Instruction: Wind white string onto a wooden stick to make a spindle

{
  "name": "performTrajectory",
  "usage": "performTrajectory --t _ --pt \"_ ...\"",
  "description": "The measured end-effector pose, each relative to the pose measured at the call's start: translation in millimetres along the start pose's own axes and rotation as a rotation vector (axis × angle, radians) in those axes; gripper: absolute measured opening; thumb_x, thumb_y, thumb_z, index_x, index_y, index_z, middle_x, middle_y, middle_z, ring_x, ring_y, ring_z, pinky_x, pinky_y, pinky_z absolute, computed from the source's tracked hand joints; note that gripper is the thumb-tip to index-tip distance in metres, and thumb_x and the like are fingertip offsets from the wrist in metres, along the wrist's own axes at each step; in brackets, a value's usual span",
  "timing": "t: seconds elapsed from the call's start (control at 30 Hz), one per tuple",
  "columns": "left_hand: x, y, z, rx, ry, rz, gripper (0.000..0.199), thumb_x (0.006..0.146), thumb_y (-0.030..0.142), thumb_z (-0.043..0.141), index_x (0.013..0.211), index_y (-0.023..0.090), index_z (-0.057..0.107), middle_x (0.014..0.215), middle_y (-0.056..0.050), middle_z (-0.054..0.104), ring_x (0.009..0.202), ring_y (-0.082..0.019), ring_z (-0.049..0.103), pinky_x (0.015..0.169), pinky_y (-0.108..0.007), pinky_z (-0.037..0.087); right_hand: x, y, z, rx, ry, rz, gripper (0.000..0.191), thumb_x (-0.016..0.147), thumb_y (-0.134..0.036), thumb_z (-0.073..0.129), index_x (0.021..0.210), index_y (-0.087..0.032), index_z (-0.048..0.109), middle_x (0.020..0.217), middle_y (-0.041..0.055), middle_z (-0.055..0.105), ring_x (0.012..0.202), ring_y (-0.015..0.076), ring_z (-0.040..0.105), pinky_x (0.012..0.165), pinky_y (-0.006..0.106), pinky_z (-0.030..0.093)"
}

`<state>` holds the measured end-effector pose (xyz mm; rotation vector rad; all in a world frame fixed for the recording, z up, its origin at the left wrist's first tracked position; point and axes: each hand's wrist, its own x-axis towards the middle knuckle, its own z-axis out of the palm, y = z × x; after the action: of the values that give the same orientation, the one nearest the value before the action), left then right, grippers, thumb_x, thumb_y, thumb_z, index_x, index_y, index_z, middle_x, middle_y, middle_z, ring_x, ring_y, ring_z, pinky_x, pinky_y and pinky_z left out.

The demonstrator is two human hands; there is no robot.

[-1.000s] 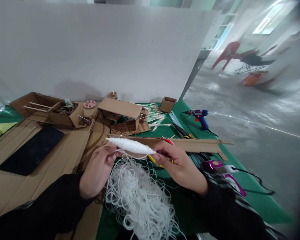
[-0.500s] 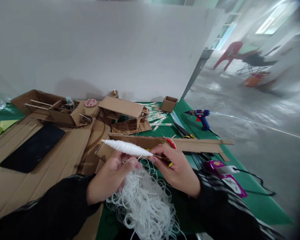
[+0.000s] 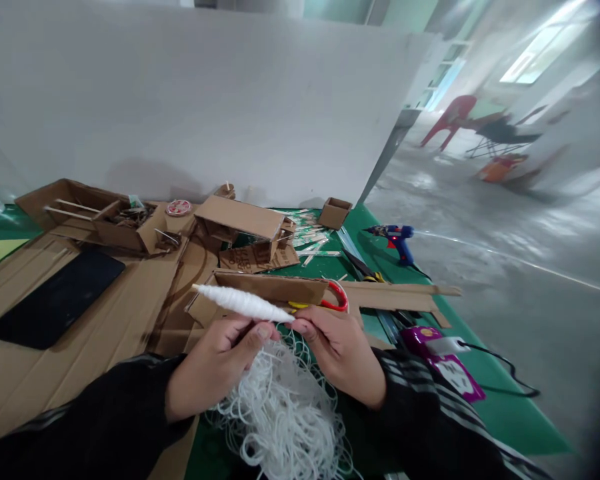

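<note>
Pinching the right-hand tip of a white thread spindle between thumb and fingers, the right hand is nearly closed. The left hand curls just below the spindle's middle, thumb against fingers; whether it grips any string cannot be told. Under both hands lies a tangled heap of white string. Just beyond the spindle sits a long cardboard box; farther out on the green table, a blue glue gun and, leftward, a black tablet on cardboard.

The white spindle shifts toward 8 o'clock; the left hand moves toward 4 o'clock, nearer the right hand.
</note>
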<state>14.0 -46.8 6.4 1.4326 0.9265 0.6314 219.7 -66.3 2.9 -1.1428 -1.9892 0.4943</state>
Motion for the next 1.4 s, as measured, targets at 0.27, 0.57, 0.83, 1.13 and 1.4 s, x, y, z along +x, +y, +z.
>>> performTrajectory --t 0.27,0.57,0.83,1.13,1.4 --pt "0.2 -2.2 3.3 -0.180 0.021 -0.006 0.041 0.087 0.040 0.059 0.121 0.018 0.052 0.052 0.009 0.049 0.041 -0.006 0.037 0.040 -0.017 0.031 0.6 -3.1 -6.9 0.116 -0.196 0.024 0.041 0.102 -0.039 0.032 0.082 -0.019 0.061 0.067 0.0021 0.058 0.062 0.0136 0.055 0.058 0.024 0.042" --pt "2.1 1.4 2.7 -0.161 0.069 0.056 0.024 0.089 0.037 0.058 0.105 0.019 0.056 0.052 0.009 0.047 0.043 -0.006 0.037 0.041 -0.017 0.029 -1.8 -0.3 -2.6 0.025 -0.113 0.074 0.008 0.096 -0.027 0.047 0.093 -0.020 0.050 0.071 -0.0002 0.055 0.059 0.0127 0.050 0.053 0.023 0.038" --pt "1.2 0.7 2.6 -0.172 0.168 0.093 0.024 0.082 0.035 0.068 0.101 0.021 0.063 0.061 0.006 0.052 0.045 -0.007 0.039 0.043 -0.019 0.034 -1.0 -0.6 0.3 -0.023 -0.104 0.006 0.007 0.096 -0.021 0.045 0.094 -0.021 0.052 0.071 0.0009 0.058 0.060 0.0138 0.053 0.056 0.025 0.039" --pt "1.7 -1.4 2.3 -0.124 0.201 0.104 0.021 0.082 0.032 0.068 0.099 0.021 0.063 0.058 0.006 0.050 0.045 -0.008 0.039 0.042 -0.019 0.033 -1.0 0.1 2.2 -0.095 -0.061 -0.022 0.014 0.096 -0.016 0.040 0.088 -0.021 0.050 0.073 0.0027 0.060 0.065 0.0161 0.057 0.058 0.026 0.040" --pt "1.7 -0.5 2.8 -0.142 0.211 0.083 0.021 0.081 0.031 0.068 0.099 0.021 0.064 0.053 0.008 0.046 0.045 -0.007 0.039 0.042 -0.017 0.034 -1.5 -0.4 2.3 -0.108 -0.039 -0.011 0.008 0.094 -0.016 0.042 0.090 -0.021 0.047 0.075 0.0025 0.059 0.065 0.0158 0.056 0.058 0.026 0.040"
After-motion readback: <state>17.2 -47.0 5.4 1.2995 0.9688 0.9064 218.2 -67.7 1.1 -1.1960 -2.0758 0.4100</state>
